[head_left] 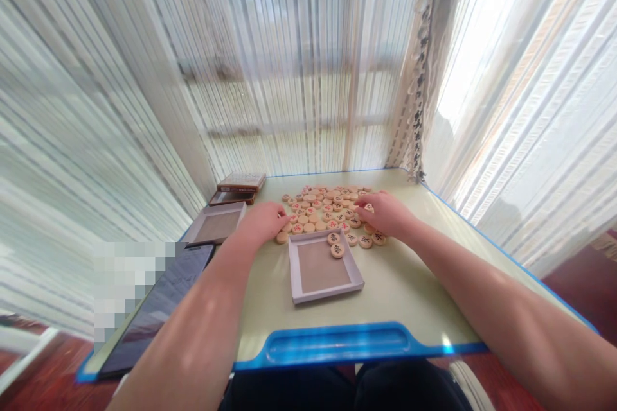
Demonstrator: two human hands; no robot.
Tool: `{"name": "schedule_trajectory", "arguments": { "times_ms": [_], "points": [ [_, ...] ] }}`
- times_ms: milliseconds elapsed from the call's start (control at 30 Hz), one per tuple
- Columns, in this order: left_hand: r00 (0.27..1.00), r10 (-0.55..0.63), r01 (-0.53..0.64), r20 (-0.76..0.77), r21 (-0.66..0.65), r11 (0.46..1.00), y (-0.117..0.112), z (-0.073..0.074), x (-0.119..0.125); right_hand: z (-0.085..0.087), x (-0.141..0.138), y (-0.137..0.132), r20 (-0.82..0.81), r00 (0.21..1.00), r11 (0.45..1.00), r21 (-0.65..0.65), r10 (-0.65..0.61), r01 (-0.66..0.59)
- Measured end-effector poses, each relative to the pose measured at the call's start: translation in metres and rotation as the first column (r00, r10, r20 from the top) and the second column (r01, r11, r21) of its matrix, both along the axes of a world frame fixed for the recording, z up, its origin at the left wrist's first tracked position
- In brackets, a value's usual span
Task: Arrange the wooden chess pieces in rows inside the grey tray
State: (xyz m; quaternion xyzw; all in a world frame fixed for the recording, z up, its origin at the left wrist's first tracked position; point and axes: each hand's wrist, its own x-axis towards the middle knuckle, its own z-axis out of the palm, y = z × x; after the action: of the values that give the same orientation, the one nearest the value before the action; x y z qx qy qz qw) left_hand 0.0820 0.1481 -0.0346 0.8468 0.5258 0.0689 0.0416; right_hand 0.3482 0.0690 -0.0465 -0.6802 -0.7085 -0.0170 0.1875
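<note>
A wide cluster of round wooden Chinese chess pieces [317,204] lies in the middle of the table, some with red or black characters up and others blank side up. At the cluster's left edge is my left hand [266,221], its fingers loosely bent and slightly apart beside the pieces. My right hand [385,212] reaches over the right side, fingertips apart just above or touching pieces; nothing is visibly gripped. Nearer to me stands a shallow open box tray [295,270], with two black-character pieces [337,250] inside at its far right corner.
A second shallow box part [195,231] lies at the left, with dark patterned boxes [241,181] behind it. A large dark tablet-like device [159,308] rests along the left edge. The pale table [385,295] has a blue rim; sheer striped curtains [299,77] hang behind.
</note>
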Motion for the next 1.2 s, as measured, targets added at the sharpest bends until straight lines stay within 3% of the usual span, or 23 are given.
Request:
{"name": "schedule_trajectory", "arguments": {
  "times_ms": [433,633,733,967,1200],
  "points": [
    [0.998,-0.040,0.032,-0.049,-0.152,0.988,-0.012,0.011,-0.002,0.001,-0.008,-0.005,-0.044,0.988,0.981,0.135,0.148,-0.141],
    [0.999,0.042,-0.042,0.021,-0.005,0.999,-0.007,0.005,0.000,-0.002,-0.013,-0.006,-0.050,0.960,0.945,0.193,0.277,-0.263],
    [0.998,0.028,-0.028,0.052,-0.011,1.000,-0.007,0.004,0.003,-0.002,-0.014,-0.006,-0.055,0.953,0.934,0.225,0.297,-0.277],
    [0.995,-0.051,0.069,0.084,-0.230,0.971,-0.021,0.022,0.000,-0.002,-0.018,-0.008,-0.044,0.930,0.903,0.261,0.365,-0.342],
    [0.999,-0.041,0.044,0.026,-0.151,0.988,-0.032,0.033,-0.004,-0.002,-0.022,-0.009,-0.028,0.918,0.891,0.251,0.396,-0.377]
  ]
}}
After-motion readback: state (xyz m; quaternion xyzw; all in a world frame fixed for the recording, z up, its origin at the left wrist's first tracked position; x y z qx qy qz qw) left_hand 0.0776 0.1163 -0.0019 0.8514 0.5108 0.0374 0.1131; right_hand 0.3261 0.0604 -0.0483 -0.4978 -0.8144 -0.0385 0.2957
